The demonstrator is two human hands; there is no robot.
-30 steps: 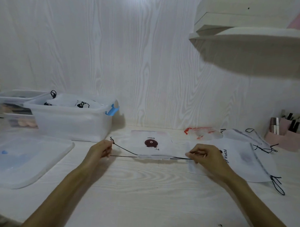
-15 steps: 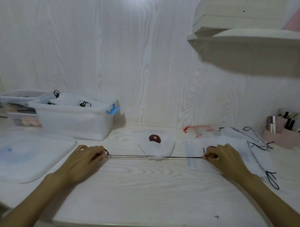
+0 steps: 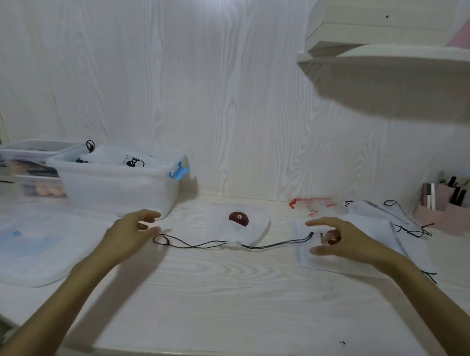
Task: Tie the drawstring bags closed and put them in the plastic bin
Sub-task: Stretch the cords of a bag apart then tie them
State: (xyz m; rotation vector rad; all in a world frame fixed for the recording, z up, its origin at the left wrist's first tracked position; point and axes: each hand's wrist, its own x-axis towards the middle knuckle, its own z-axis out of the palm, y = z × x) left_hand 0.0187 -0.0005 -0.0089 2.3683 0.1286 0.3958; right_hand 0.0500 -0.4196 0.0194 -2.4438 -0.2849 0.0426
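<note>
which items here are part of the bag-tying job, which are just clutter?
Job:
cinched bag
its black drawstring
flat bags
plastic bin
left hand
right hand

Clutter:
bin lid
pink organizer
second tub

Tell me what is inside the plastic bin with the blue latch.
White drawstring bags lie in the plastic bin, one showing a black print, with a black cord loop sticking up. The frosted wall hides whatever lies deeper.
</note>
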